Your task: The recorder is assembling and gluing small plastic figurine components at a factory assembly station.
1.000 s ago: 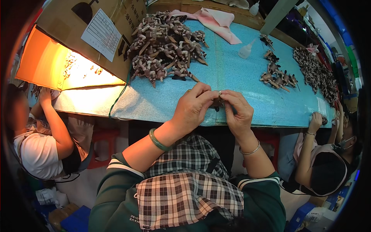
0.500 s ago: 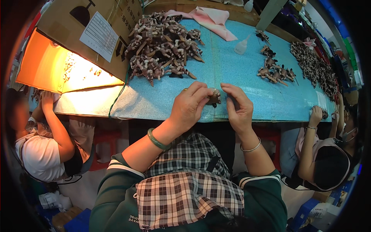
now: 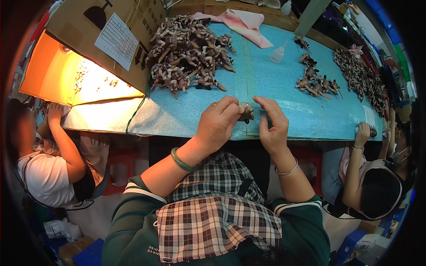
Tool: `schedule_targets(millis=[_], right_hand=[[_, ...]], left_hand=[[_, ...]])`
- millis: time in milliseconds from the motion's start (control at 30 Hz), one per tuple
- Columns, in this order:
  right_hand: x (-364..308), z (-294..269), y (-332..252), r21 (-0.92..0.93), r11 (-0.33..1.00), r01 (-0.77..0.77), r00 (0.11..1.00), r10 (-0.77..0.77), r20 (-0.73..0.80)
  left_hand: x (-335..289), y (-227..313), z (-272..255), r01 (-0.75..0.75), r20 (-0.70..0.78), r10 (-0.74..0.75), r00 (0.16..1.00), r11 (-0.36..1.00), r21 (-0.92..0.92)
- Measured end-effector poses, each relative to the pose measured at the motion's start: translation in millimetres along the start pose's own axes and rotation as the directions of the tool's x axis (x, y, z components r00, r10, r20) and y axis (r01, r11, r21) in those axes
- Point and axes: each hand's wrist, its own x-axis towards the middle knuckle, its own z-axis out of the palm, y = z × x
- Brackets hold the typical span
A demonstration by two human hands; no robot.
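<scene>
A small brown-and-cream figurine (image 3: pixel 246 112) is pinched between the thumb and fingertips of my left hand (image 3: pixel 217 119), just above the near part of the table. To its right, my right hand (image 3: pixel 273 122) is raised with thumb and fingers apart, nothing visible between them and not touching the figurine. Beyond my left hand lies a big heap of similar brown figurines (image 3: pixel 188 51). A smaller group of figurines (image 3: pixel 314 82) rests on the table to the right, with a white squeeze bottle (image 3: pixel 277 54) farther back.
The blue-covered table (image 3: pixel 262 75) spans the view. At left stands a cardboard box (image 3: pixel 84 35), brightly lit inside, with a green cord by it. A pink cloth (image 3: pixel 242 22) lies at the back. Another heap of small pieces (image 3: pixel 359 77) is far right. Co-workers sit on both sides.
The figurine in my left hand has turned slightly and shows more of itself. My right hand has shifted a little to the left; its fingers stay apart.
</scene>
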Motion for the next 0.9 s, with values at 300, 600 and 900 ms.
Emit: schedule_targets(millis=[300, 600, 900], right_hand=[[-11, 8, -6, -0.474, 0.838, 0.270, 0.961, -0.263, 0.082], [-22, 13, -6, -0.480, 0.846, 0.230, 0.973, -0.217, 0.083], [-23, 23, -9, -0.603, 0.768, 0.216, 0.975, -0.202, 0.091]], left_hand=[[0, 0, -2, 0.044, -0.020, -0.046, 0.999, 0.995, -0.091], [-5, 0, -1, 0.006, -0.020, -0.006, 1.000, 1.000, 0.005], [-4, 4, 1, 0.076, -0.068, -0.082, 0.994, 0.994, -0.079]])
